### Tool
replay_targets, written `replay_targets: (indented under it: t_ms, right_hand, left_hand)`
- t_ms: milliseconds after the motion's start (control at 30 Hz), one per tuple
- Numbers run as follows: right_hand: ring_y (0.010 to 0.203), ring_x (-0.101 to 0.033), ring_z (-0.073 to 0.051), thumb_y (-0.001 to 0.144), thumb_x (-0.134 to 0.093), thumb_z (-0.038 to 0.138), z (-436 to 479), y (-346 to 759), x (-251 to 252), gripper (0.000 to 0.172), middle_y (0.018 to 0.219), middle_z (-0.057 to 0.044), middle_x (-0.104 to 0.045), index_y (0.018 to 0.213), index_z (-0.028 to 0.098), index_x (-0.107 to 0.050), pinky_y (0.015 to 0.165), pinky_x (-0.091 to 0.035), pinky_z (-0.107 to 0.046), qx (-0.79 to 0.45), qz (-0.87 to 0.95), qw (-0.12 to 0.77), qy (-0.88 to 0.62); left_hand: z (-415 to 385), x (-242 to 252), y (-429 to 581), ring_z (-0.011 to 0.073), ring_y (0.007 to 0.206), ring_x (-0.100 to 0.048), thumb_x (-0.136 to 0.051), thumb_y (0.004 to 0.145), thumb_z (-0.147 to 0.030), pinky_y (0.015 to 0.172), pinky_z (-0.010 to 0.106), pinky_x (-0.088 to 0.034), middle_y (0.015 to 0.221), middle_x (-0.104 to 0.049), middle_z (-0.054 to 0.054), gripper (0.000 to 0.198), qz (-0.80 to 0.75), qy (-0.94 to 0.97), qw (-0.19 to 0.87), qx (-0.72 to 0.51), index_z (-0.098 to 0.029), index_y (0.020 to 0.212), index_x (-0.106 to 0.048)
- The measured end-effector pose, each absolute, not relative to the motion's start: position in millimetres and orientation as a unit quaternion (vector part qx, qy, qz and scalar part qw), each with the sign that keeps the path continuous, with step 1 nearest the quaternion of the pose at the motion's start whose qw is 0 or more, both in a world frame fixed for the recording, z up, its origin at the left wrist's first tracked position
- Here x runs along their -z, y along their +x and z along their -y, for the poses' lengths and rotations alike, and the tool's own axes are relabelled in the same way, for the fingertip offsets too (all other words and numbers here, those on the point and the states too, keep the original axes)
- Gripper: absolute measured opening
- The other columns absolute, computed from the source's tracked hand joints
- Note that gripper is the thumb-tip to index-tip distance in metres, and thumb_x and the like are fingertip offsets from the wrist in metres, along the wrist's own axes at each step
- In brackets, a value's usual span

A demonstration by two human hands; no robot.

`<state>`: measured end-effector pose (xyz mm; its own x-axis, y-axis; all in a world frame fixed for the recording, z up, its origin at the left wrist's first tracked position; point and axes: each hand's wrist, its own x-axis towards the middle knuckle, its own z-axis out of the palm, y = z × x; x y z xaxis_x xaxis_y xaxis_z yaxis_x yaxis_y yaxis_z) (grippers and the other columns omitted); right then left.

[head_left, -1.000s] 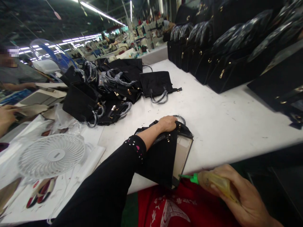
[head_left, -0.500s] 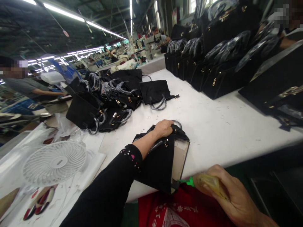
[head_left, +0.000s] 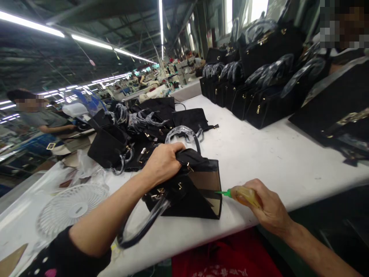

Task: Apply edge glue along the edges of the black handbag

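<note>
My left hand grips the top of a black handbag standing tilted on the white table, near its front edge. The bag's open side shows a tan cardboard insert. Plastic-wrapped handles stick up behind my hand and another loops down in front. My right hand holds a small yellowish squeeze bottle with a green nozzle, whose tip touches the bag's open side.
A pile of black handbags lies at the table's back left. Rows of upright black bags line the right side. A white fan lies at left. A person works at far left, another at top right.
My left hand has lifted the bag from lying flat to standing tilted and pulled it nearer. My right hand rose from below the table edge, bringing the nozzle to the bag's open side.
</note>
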<state>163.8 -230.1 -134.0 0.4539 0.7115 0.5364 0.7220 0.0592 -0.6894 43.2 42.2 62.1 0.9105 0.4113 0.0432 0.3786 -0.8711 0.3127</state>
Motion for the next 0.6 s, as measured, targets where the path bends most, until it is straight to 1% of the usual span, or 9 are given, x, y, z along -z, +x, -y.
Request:
replay_targets:
  t_ms: [133, 233, 300, 367, 400, 467, 533, 600]
  right_hand:
    - [0.075, -0.061, -0.015, 0.100, -0.056, 0.027, 227.8, 168.8, 128.6, 0.007, 0.092, -0.002, -0.061, 0.107, 0.024, -0.056, 0.067, -0.049, -0.028, -0.028, 0.510, 0.511, -0.691]
    - [0.069, -0.058, -0.014, 0.100, -0.059, 0.031, 232.2, 172.8, 125.9, 0.008, 0.088, 0.000, -0.059, 0.104, 0.025, -0.057, 0.062, -0.047, -0.028, -0.058, 0.491, 0.514, -0.701]
    - [0.072, -0.060, -0.015, 0.099, -0.060, 0.032, 235.7, 175.1, 127.5, 0.010, 0.091, -0.001, -0.061, 0.106, 0.024, -0.057, 0.063, -0.048, -0.029, -0.049, 0.482, 0.527, -0.699]
    - [0.079, -0.063, -0.018, 0.099, -0.058, 0.030, 238.1, 175.9, 130.4, 0.011, 0.095, -0.003, -0.062, 0.108, 0.024, -0.056, 0.067, -0.050, -0.030, -0.029, 0.484, 0.531, -0.695]
    - [0.078, -0.063, -0.018, 0.099, -0.058, 0.030, 238.7, 175.6, 131.4, 0.010, 0.094, -0.003, -0.062, 0.108, 0.024, -0.056, 0.067, -0.050, -0.031, -0.029, 0.488, 0.525, -0.697]
    - [0.071, -0.060, -0.017, 0.100, -0.057, 0.031, 239.6, 174.2, 131.4, 0.007, 0.087, -0.001, -0.061, 0.103, 0.025, -0.056, 0.063, -0.048, -0.031, -0.059, 0.488, 0.507, -0.708]
    - [0.066, -0.059, -0.017, 0.100, -0.057, 0.034, 240.6, 172.8, 129.1, 0.009, 0.083, -0.001, -0.060, 0.099, 0.025, -0.056, 0.059, -0.047, -0.031, -0.095, 0.474, 0.503, -0.716]
    - [0.073, -0.062, -0.019, 0.100, -0.058, 0.033, 242.1, 172.2, 126.1, 0.009, 0.088, -0.002, -0.062, 0.103, 0.025, -0.056, 0.061, -0.049, -0.032, -0.082, 0.469, 0.514, -0.714]
  left_hand:
    - [-19.9, -56.8, 21.1, 0.0157, 0.065, -0.058, -0.062, 0.075, -0.023, 0.058, 0.026, -0.036, 0.069, -0.065, -0.002, 0.008, -0.257, 0.948, 0.188, 0.002, -0.022, 0.080, -0.069]
    - [-14.3, -45.8, 12.2, 0.0165, 0.072, -0.061, -0.064, 0.074, -0.021, 0.061, 0.026, -0.039, 0.078, -0.068, -0.001, 0.007, -0.260, 0.942, 0.212, 0.006, -0.021, 0.081, -0.066]
    - [-13.5, -40.5, 8.4, 0.0175, 0.076, -0.062, -0.063, 0.073, -0.019, 0.063, 0.027, -0.040, 0.081, -0.069, 0.000, 0.009, -0.266, 0.938, 0.220, -0.005, -0.021, 0.081, -0.065]
    - [-12.1, -38.2, 5.7, 0.0179, 0.075, -0.062, -0.062, 0.072, -0.018, 0.063, 0.027, -0.040, 0.080, -0.068, 0.000, 0.010, -0.278, 0.935, 0.221, -0.004, -0.021, 0.081, -0.065]
    - [-10.7, -38.0, 4.6, 0.0181, 0.074, -0.062, -0.061, 0.072, -0.017, 0.063, 0.028, -0.040, 0.079, -0.068, 0.000, 0.010, -0.282, 0.935, 0.216, -0.002, -0.021, 0.080, -0.064]
    - [-6.5, -38.2, 2.9, 0.0184, 0.075, -0.062, -0.060, 0.071, -0.014, 0.063, 0.028, -0.040, 0.079, -0.068, 0.000, 0.011, -0.283, 0.940, 0.193, -0.002, -0.021, 0.078, -0.064]
    - [-1.5, -38.1, 1.7, 0.0189, 0.077, -0.063, -0.057, 0.072, -0.011, 0.066, 0.029, -0.041, 0.082, -0.069, 0.001, 0.013, -0.278, 0.947, 0.162, -0.011, -0.020, 0.077, -0.063]
    - [3.0, -37.3, 1.2, 0.0205, 0.082, -0.066, -0.055, 0.075, -0.010, 0.069, 0.031, -0.043, 0.087, -0.070, 0.002, 0.013, -0.278, 0.951, 0.132, -0.018, -0.020, 0.077, -0.063]
